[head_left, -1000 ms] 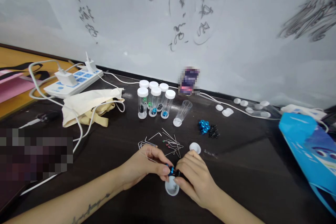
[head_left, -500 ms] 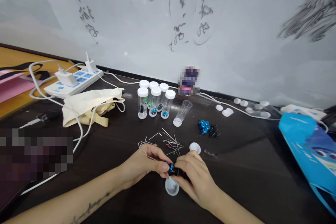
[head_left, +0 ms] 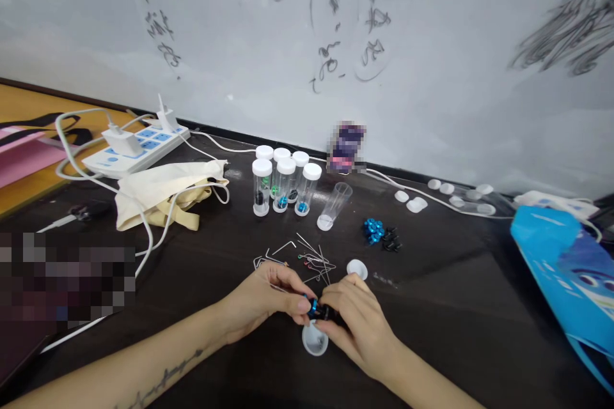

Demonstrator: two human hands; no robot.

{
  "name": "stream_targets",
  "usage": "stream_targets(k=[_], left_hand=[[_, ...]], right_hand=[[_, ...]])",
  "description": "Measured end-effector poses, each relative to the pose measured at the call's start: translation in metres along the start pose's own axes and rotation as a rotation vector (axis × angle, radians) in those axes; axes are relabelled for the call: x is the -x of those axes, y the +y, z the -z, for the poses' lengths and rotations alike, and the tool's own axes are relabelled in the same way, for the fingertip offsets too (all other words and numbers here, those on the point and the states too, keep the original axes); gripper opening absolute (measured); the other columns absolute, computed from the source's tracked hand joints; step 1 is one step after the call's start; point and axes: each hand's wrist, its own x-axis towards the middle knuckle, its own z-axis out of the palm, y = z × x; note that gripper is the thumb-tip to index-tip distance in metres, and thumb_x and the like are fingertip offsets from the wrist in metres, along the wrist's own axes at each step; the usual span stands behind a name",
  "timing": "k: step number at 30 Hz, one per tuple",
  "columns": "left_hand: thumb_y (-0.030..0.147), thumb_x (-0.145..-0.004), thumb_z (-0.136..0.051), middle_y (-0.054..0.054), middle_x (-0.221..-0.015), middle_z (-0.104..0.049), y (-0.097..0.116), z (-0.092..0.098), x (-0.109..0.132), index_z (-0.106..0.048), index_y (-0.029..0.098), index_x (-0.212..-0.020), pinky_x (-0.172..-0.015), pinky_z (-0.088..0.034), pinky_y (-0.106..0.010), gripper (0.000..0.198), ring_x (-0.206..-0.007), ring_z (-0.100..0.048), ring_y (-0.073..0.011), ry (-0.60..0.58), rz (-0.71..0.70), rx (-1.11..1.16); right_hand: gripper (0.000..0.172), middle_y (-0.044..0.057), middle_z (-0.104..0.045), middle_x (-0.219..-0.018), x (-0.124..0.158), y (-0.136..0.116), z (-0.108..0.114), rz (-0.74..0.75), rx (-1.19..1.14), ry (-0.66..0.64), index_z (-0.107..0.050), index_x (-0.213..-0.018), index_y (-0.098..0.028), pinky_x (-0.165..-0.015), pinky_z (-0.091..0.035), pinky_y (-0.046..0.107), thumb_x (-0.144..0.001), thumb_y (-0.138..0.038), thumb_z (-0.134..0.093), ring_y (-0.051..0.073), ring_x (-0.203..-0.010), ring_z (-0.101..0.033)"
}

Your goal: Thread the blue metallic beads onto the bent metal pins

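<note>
Close together over the dark table, my left hand (head_left: 273,297) and my right hand (head_left: 355,319) are both closed. Thumb and fingers of the left pinch a small blue metal piece (head_left: 313,306). Against it sits a small black piece (head_left: 325,314), held in the right fingertips; its exact kind is partly hidden. Just below my fingers is a white round cap (head_left: 314,340) with tiny bits inside. A second white cap (head_left: 357,270) lies beyond my right hand. L-shaped hex keys (head_left: 284,248) and thin wire pins with coloured ends (head_left: 317,263) lie beyond my left hand.
Several capped clear tubes (head_left: 262,188) stand behind, beside an uncapped tilted tube (head_left: 335,206). Blue pieces (head_left: 373,230) and black screws (head_left: 392,240) are piled right of centre. White caps (head_left: 416,205), a blue bag (head_left: 556,268), a cloth bag (head_left: 163,188) and a power strip (head_left: 153,147) lie around.
Both hands keep their hold on the blue and black pieces, with hardly any movement. The whole view has shifted very slightly.
</note>
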Motion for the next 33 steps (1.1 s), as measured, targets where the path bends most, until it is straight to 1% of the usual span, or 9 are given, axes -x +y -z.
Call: stream_targets(k=[3, 5, 9, 12, 19, 23, 27, 30, 33], left_hand=[[0.012, -0.066, -0.081, -0.006, -0.066, -0.074, 0.0003, 0.0007, -0.0004, -0.076, 0.010, -0.079, -0.057, -0.054, -0.018, 0.014, -0.056, -0.068, -0.0112, 0.001, -0.004, 0.009], [0.012, -0.066, -0.081, -0.006, -0.066, -0.074, 0.0003, 0.0006, 0.0000, -0.076, 0.010, -0.079, -0.057, -0.054, -0.018, 0.014, -0.056, -0.068, -0.0113, -0.001, -0.004, 0.007], [0.013, -0.065, -0.081, -0.007, -0.066, -0.074, -0.0004, -0.0002, 0.0011, -0.076, 0.010, -0.078, -0.058, -0.054, -0.019, 0.014, -0.057, -0.068, -0.0119, -0.015, 0.004, -0.013], [0.013, -0.066, -0.081, -0.006, -0.065, -0.074, -0.0008, -0.0003, 0.0013, -0.076, 0.011, -0.078, -0.058, -0.054, -0.019, 0.013, -0.056, -0.068, -0.0116, -0.024, 0.005, -0.024], [0.012, -0.066, -0.081, -0.006, -0.067, -0.074, -0.0003, 0.0012, 0.0004, -0.076, 0.010, -0.079, -0.057, -0.053, -0.017, 0.014, -0.056, -0.067, -0.0108, -0.003, -0.001, 0.007], [0.013, -0.067, -0.080, -0.007, -0.068, -0.074, -0.0006, 0.0013, 0.0004, -0.076, 0.010, -0.080, -0.057, -0.053, -0.018, 0.014, -0.056, -0.067, -0.0109, -0.007, -0.008, -0.003], [0.014, -0.066, -0.081, -0.006, -0.066, -0.073, -0.0010, 0.0009, 0.0008, -0.076, 0.010, -0.079, -0.057, -0.053, -0.018, 0.014, -0.055, -0.067, -0.0108, 0.003, -0.007, -0.012], [0.014, -0.065, -0.082, -0.006, -0.065, -0.073, -0.0012, 0.0006, 0.0010, -0.076, 0.010, -0.079, -0.057, -0.053, -0.019, 0.016, -0.055, -0.067, -0.0111, -0.001, 0.002, -0.023], [0.014, -0.064, -0.082, -0.006, -0.064, -0.073, -0.0010, 0.0000, 0.0013, -0.076, 0.010, -0.077, -0.057, -0.053, -0.020, 0.015, -0.056, -0.067, -0.0122, -0.006, 0.010, -0.033]], right_hand=[[0.010, 0.006, -0.064, -0.087, 0.0007, -0.0001, -0.0004, 0.018, 0.001, 0.044, -0.052, -0.102, -0.017, -0.070, -0.039, 0.033, -0.096, -0.023, -0.055, 0.017, -0.074, -0.055], [0.011, 0.006, -0.064, -0.086, 0.0010, -0.0003, -0.0004, 0.023, 0.002, 0.050, -0.053, -0.101, -0.016, -0.069, -0.039, 0.033, -0.096, -0.026, -0.054, 0.017, -0.072, -0.054], [0.028, 0.006, -0.061, -0.076, 0.0012, 0.0000, -0.0006, 0.008, 0.004, 0.000, -0.054, -0.090, -0.016, -0.068, -0.036, 0.035, -0.101, -0.038, -0.040, 0.018, -0.067, -0.050], [0.033, 0.005, -0.059, -0.072, 0.0011, 0.0008, -0.0004, 0.003, 0.005, -0.023, -0.054, -0.086, -0.016, -0.068, -0.036, 0.036, -0.102, -0.037, -0.035, 0.017, -0.065, -0.049], [0.012, 0.007, -0.064, -0.088, 0.0025, 0.0013, 0.0002, 0.023, 0.001, 0.040, -0.054, -0.101, -0.015, -0.070, -0.039, 0.034, -0.094, -0.024, -0.057, 0.018, -0.074, -0.054], [0.014, 0.008, -0.064, -0.091, 0.0034, 0.0009, -0.0011, 0.051, 0.020, 0.069, -0.054, -0.104, -0.015, -0.069, -0.039, 0.033, -0.091, -0.013, -0.059, 0.017, -0.075, -0.054], [0.012, 0.007, -0.064, -0.087, 0.0017, 0.0010, -0.0011, 0.046, 0.017, 0.055, -0.055, -0.100, -0.015, -0.069, -0.039, 0.034, -0.093, -0.022, -0.059, 0.018, -0.073, -0.053], [0.023, 0.006, -0.062, -0.078, 0.0001, 0.0008, -0.0002, 0.015, 0.012, 0.028, -0.056, -0.092, -0.015, -0.068, -0.038, 0.035, -0.098, -0.036, -0.049, 0.018, -0.069, -0.051], [0.033, 0.005, -0.060, -0.073, -0.0002, -0.0003, 0.0008, 0.005, 0.009, 0.004, -0.056, -0.086, -0.015, -0.067, -0.037, 0.035, -0.101, -0.038, -0.038, 0.017, -0.066, -0.050]])
